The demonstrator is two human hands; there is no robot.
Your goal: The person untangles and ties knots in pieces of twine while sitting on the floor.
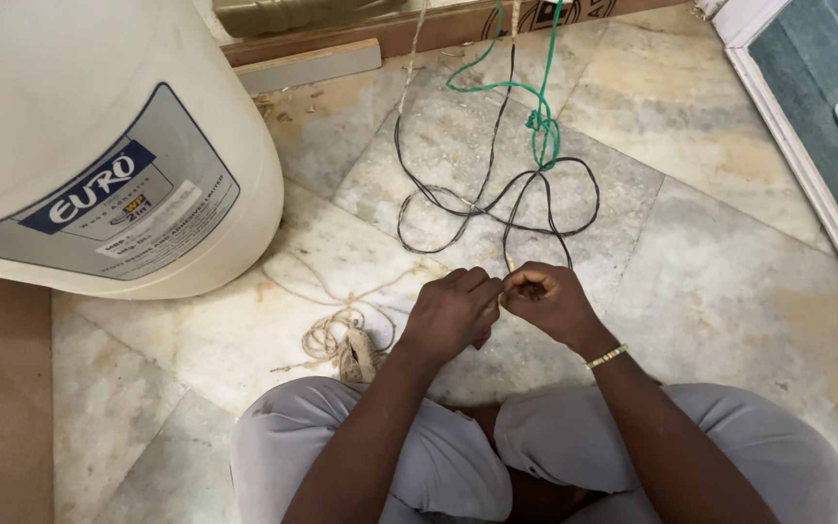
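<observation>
Wire (497, 204), thin and black, lies in loose loops on the marble floor (710, 281) in front of the person, and one end of it comes up to the two hands. Both hands meet just above the floor, between the knees and the loops. The left hand (453, 312) is closed, with its fingertips pressed together at the point where the wire end arrives. The right hand (545, 301) is also closed, its fingers curled in and pinching the same wire end, so the two hands touch each other there. A gold bracelet (607, 356) sits on the right wrist.

Behind the loops, a green cord (541, 121) with a knot runs toward the far wall and crosses the black wire. On the left of the hands, a tangle of beige twine (341, 340) lies on the floor, near the left knee. Grey trousers (458, 456) cover the crossed legs at the bottom. Further left stands a big white drum (99, 126) with a blue label. A wooden board (307, 66) lies at the far wall behind it.
</observation>
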